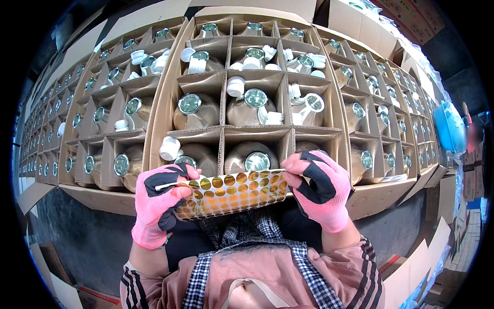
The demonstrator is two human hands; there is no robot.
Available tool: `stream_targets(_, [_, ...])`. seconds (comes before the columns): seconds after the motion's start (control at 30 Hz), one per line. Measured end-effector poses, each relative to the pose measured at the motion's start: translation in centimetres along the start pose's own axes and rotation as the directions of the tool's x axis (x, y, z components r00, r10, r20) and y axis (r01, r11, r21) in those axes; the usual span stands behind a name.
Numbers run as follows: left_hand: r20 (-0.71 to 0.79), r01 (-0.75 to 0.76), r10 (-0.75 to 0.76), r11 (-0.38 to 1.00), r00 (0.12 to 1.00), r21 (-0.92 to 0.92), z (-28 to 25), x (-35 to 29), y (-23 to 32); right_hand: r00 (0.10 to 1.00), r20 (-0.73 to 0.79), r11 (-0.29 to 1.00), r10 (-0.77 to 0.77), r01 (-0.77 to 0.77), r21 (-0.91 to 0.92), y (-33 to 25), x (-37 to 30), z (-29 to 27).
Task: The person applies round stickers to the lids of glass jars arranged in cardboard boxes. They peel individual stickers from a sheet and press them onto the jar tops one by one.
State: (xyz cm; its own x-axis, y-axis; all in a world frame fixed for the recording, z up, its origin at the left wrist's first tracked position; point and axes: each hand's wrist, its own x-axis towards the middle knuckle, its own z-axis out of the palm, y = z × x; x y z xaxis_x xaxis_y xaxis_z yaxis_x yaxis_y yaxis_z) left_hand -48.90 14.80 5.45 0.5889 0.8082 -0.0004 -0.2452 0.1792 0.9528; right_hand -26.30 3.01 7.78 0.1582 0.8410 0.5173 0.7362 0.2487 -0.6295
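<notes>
left pink-black-gloved hand (pixel 160 203): fingertips pinch left end of white sheet of round gold stickers (pixel 234 194) | right pink-black-gloved hand (pixel 321 186): pinches right end | printed brown cardboard carton (pixel 414 20): upper right

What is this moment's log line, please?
Left pink-gloved hand: holds gold-dotted white sheet | right pink-gloved hand: same sheet | beyond: round clear bottles

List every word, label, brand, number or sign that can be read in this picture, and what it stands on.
Reddish-brown carton, upper right: small, slanted printed characters, not copied here.
Pink shirt: faint dark marks on the chest, too blurred to read.
Sheet of gold round stickers: no readable text.
White caps: none readable.
</notes>
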Motion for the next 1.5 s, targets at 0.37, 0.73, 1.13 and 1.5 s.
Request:
stream_targets(0.37, [-0.119,0.149,-0.150,0.989,0.982,-0.015,1.1,0.0,0.7,0.997,0.010,0.996,-0.078,0.078,-0.049,0.4,-0.1,-0.1])
stream_targets(0.73, [0.251,0.406,-0.436,0.899,0.864,0.163,0.3,0.9,-1.0,0.963,-0.100,0.968,0.249,-0.250,0.008,4.5,3.2,-4.6])
stream_targets(1.13, [0.395,0.402,-0.505,0.859,0.767,0.317,0.1,1.8,-2.0,0.773,0.558,0.668,0.303,0.246,-0.703,16.1,6.1,-2.4])
stream_targets(1.5, [0.429,0.369,-0.485,0.870,0.762,0.327,-0.2,2.3,-2.3,0.713,0.668,0.535,0.212,0.487,-0.690,15.5,7.0,-1.6])
